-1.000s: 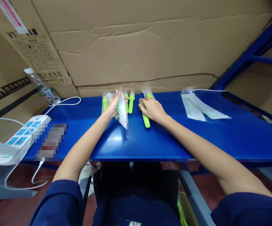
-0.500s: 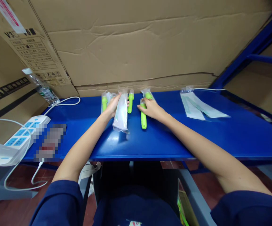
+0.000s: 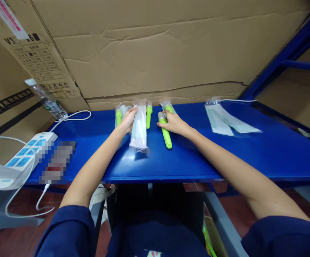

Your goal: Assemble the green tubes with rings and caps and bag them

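My left hand [image 3: 128, 119] is closed on the edge of a clear plastic bag [image 3: 139, 130] with a white and pale green paper inside. My right hand [image 3: 173, 122] grips the upper part of a bright green, stick-shaped tool [image 3: 166, 137] with a clear cap; its exact kind I cannot make out. A similar green tool [image 3: 148, 117] lies between my hands. Behind my left hand is another green one in clear plastic [image 3: 118, 117]. Beyond my right hand lies a bagged green piece [image 3: 168, 107], partly covered by my fingers.
Folded white-green papers in plastic [image 3: 220, 118] lie on the blue table [image 3: 278, 150] to the right. At left are a power strip [image 3: 29, 153], a blurred-out phone-like object [image 3: 58, 162], white cables and a water bottle [image 3: 49, 101]. Cardboard [image 3: 155, 53] stands along the back.
The bag in my left hand has turned so its printed face shows more. The lower end of the green tool in my right hand has swung slightly right.
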Demonstrator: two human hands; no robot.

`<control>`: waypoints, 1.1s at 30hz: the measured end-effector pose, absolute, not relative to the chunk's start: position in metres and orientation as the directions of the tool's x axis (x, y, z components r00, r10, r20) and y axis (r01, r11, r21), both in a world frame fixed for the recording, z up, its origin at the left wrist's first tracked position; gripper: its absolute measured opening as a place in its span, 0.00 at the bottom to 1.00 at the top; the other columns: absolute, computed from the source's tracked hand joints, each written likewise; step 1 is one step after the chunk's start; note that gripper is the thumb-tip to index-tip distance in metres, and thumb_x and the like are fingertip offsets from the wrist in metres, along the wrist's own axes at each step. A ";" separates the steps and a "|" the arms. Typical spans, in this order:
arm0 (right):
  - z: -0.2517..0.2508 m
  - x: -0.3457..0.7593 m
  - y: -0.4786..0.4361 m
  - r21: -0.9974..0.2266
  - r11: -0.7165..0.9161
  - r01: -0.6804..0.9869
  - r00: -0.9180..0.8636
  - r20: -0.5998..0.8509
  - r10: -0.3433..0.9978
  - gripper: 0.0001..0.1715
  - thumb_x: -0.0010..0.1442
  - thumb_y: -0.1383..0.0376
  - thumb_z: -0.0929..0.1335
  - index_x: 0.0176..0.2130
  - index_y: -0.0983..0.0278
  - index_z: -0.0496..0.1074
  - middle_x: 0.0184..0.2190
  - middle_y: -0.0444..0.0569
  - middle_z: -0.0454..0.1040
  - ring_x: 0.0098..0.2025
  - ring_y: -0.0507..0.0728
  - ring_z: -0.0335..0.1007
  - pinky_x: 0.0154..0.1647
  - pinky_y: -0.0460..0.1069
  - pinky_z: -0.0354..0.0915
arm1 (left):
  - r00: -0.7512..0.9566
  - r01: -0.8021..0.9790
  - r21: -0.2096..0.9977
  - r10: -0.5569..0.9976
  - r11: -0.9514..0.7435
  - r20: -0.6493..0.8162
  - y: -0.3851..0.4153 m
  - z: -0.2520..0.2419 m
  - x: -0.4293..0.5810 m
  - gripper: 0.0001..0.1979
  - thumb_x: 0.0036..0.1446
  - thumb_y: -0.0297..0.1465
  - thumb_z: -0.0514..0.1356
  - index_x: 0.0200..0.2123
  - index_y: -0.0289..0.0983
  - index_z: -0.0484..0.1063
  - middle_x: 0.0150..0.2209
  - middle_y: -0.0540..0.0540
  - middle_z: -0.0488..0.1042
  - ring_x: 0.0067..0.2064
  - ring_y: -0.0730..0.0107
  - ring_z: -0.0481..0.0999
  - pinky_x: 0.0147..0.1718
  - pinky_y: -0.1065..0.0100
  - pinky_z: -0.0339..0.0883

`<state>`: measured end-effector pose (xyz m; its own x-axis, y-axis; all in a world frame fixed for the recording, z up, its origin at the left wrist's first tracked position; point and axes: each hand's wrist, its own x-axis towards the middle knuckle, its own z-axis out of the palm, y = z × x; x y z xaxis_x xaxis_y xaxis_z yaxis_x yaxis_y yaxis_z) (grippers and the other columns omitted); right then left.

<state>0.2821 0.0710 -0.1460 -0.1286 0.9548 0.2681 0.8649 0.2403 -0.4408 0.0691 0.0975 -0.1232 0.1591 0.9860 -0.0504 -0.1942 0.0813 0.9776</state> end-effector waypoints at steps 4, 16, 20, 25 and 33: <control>-0.145 0.288 0.076 -0.638 0.180 0.749 -0.024 0.246 0.969 0.39 0.51 0.57 0.75 0.57 0.69 0.67 0.38 0.56 0.78 0.35 0.64 0.78 0.39 0.57 0.74 | 0.079 -0.208 0.973 0.993 0.099 -0.084 0.096 -0.121 0.071 0.03 0.64 0.26 0.59 0.41 0.37 0.71 0.30 0.49 0.76 0.35 0.70 0.80 0.43 0.66 0.75; -0.115 0.304 0.081 -0.972 0.227 0.064 0.190 0.236 0.953 0.17 0.59 0.59 0.70 0.46 0.60 0.64 0.46 0.53 0.76 0.42 0.57 0.78 0.37 0.51 0.78 | 0.367 0.187 0.981 0.930 -0.051 -0.021 0.085 -0.122 0.066 0.13 0.54 0.35 0.69 0.41 0.34 0.79 0.31 0.42 0.79 0.33 0.60 0.79 0.41 0.59 0.71; -0.117 0.316 0.091 -0.953 0.275 0.127 0.296 0.301 0.907 0.25 0.62 0.51 0.69 0.52 0.57 0.60 0.49 0.53 0.74 0.46 0.59 0.77 0.38 0.53 0.78 | 0.443 0.200 0.977 0.896 -0.071 -0.025 0.084 -0.124 0.066 0.14 0.51 0.35 0.71 0.40 0.34 0.80 0.27 0.44 0.76 0.29 0.63 0.76 0.38 0.59 0.70; -0.127 0.325 0.103 -0.937 0.341 0.073 0.400 0.341 0.851 0.34 0.61 0.50 0.70 0.59 0.53 0.54 0.56 0.53 0.70 0.53 0.60 0.75 0.40 0.56 0.78 | 0.460 0.213 0.974 0.887 -0.077 -0.031 0.085 -0.128 0.067 0.19 0.48 0.39 0.73 0.42 0.36 0.80 0.25 0.46 0.73 0.30 0.62 0.76 0.35 0.60 0.70; -0.136 0.296 0.087 -0.933 0.355 -0.051 0.174 0.342 0.923 0.58 0.48 0.48 0.78 0.66 0.47 0.47 0.53 0.51 0.75 0.41 0.58 0.79 0.43 0.58 0.78 | 0.469 0.254 0.959 0.883 -0.125 -0.009 0.080 -0.123 0.070 0.19 0.48 0.41 0.73 0.36 0.34 0.79 0.31 0.43 0.77 0.37 0.56 0.78 0.42 0.57 0.70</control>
<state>0.2963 0.0872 -0.1364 0.1744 0.9234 0.3419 -0.0505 0.3552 -0.9334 0.0699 0.0798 -0.1230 0.4695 0.8829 -0.0090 0.2536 -0.1251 0.9592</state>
